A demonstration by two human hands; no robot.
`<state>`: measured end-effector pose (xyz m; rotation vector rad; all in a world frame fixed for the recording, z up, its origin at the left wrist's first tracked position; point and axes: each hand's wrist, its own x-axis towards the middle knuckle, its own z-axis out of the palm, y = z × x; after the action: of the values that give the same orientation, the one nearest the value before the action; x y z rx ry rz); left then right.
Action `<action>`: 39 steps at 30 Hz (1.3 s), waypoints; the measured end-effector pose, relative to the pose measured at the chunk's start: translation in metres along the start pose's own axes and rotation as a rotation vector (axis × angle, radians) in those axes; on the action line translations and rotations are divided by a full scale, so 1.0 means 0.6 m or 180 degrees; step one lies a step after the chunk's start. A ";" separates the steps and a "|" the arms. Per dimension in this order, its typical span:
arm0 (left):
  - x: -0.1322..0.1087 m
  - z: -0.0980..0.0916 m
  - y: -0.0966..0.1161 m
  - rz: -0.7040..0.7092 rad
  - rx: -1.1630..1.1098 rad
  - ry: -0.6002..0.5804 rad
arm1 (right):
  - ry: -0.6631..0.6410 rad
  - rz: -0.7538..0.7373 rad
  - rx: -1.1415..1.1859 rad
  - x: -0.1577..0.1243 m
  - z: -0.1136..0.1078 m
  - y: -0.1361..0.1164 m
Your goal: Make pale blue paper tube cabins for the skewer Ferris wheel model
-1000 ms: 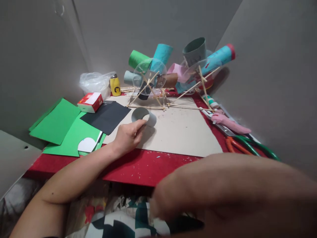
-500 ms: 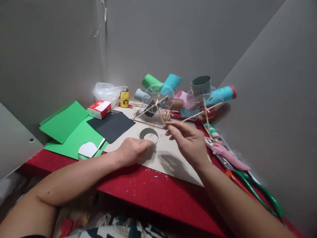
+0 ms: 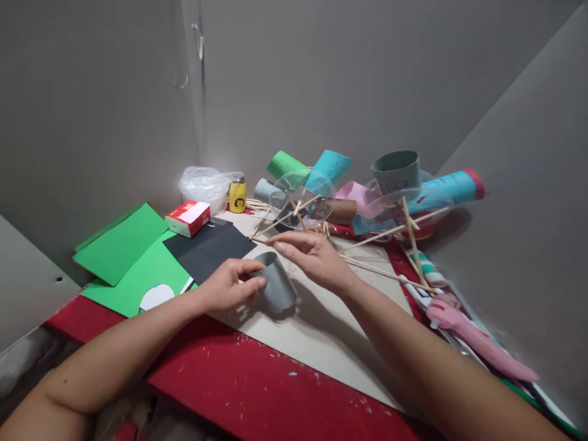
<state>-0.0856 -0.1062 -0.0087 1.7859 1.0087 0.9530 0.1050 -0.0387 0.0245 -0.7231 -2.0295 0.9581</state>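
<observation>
Pinching the gray paper tube (image 3: 281, 289) by its upper left edge: left hand (image 3: 236, 283), thumb and index drawn in against the wall, other fingers curled. Clock centred on the tube, 12 = away from the person. Tube is over the beige board (image 3: 331, 344) on the red counter (image 3: 243, 367), tilted, upper mouth leaning toward 11, lower end toward 5. Can't tell if the lower end touches the board.

Right hand (image 3: 312, 256) at 1 o'clock, fingers stretched and nearly together with the thumb, tips just beyond the tube's upper rim, apparently not touching it. Can't tell whether anything small sits between them.

Around: tube wheel (image 3: 301, 191) on a stick stand (image 3: 278, 223) at 12 to 1, black paper sheet (image 3: 206, 252) at 10, green paper sheets (image 3: 124, 248) at 9 to 10, pink glue gun (image 3: 480, 338) at 3.

Handling, my judgement: wall looks thin, so a light pinch near the rim, no squeezing, or the round shape dents. Better to roll the tube between fingertips than twist the wrist. Right knuckles need room from the stand; its sticks look easy to knock.
</observation>
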 end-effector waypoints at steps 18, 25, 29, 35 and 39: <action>0.015 -0.035 -0.028 -0.0619 -0.1873 -0.0849 | -0.0348 0.0413 0.0393 -0.001 0.007 -0.002; 0.010 -0.028 -0.016 -0.0551 -0.1819 -0.1037 | -0.0392 0.0840 0.0627 -0.049 0.025 -0.005; 0.005 -0.023 -0.010 -0.0601 -0.1601 -0.1104 | -0.0328 0.0913 0.0907 -0.070 0.033 0.002; 0.004 -0.018 -0.015 -0.0572 -0.1513 -0.1131 | -0.0052 0.0851 0.0912 -0.090 0.034 0.018; 0.005 -0.017 -0.015 -0.0613 -0.1411 -0.1090 | 0.0091 0.0809 0.0950 -0.096 0.030 0.023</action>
<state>-0.0958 -0.0977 -0.0126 1.3903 0.6737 0.6583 0.1238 -0.0802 -0.0174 -0.8351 -1.7445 1.3541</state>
